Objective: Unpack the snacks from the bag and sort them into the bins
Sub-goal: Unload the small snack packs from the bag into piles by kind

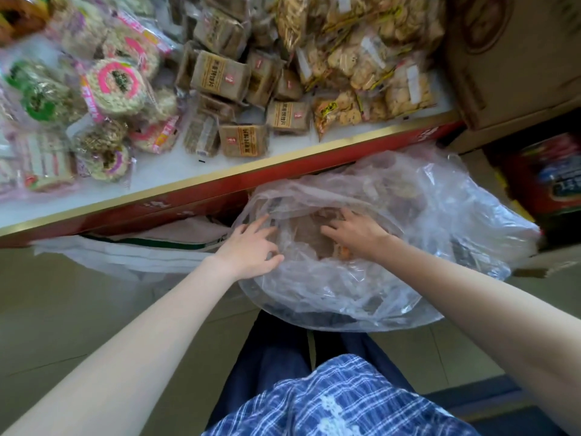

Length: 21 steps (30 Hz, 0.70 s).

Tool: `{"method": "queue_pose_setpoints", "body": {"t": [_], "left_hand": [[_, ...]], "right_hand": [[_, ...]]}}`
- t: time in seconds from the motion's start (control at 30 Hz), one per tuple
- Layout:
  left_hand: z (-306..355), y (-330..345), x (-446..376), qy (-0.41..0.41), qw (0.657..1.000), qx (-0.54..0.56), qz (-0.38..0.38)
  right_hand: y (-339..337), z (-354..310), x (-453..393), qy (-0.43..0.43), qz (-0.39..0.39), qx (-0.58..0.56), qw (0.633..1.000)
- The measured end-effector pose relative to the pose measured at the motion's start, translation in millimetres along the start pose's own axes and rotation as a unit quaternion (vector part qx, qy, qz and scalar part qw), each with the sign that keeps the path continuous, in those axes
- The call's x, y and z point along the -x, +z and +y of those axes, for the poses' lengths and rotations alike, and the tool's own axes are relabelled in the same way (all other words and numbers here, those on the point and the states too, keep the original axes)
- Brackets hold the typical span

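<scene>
Head view. The clear plastic bag (361,262) is sitting on the floor in front of the person's legs, just below the red-and-gold front edge of the display shelf (220,180). The left hand (251,250) is resting on the bag's near-left rim with its fingers spread and relaxed, pressing the film aside; it is not closing round anything. The right hand (355,231) is reaching into the mouth of the bag, fingers spread and bent downward over a brown packet (301,237) inside; whether the fingertips are already closing on it cannot be told through the crumpled film.

On the shelf above, sorted goods are lying in groups: round rice cakes (116,86) at the left, brown wrapped packets (220,73) in the middle, and bags of biscuits (361,58) at the right. A cardboard box (509,58) is standing at the far right.

Handling assessment: the bag film is looking thin, slack and slippery, so it is likely to follow the hand; holding the rim down is advisable. The brown packet is appearing flat, light and fairly stiff, with brittle contents probable. Gripping it across its two long edges, not on the face, is the safer hold.
</scene>
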<state>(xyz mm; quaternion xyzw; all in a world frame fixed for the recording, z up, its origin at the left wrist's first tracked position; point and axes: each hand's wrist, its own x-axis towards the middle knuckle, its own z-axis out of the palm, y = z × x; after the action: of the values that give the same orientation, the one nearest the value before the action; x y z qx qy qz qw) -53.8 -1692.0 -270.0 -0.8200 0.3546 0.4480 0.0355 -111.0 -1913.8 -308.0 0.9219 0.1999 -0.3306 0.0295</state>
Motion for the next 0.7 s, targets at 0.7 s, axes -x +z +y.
{"method": "queue_pose_setpoints", "body": {"t": [0.7], "left_hand": [[-8,-81,34,-0.022,0.81,0.485,0.33]], "right_hand": [[-140,7,36,0.119,0.28,-0.457,0.836]]}}
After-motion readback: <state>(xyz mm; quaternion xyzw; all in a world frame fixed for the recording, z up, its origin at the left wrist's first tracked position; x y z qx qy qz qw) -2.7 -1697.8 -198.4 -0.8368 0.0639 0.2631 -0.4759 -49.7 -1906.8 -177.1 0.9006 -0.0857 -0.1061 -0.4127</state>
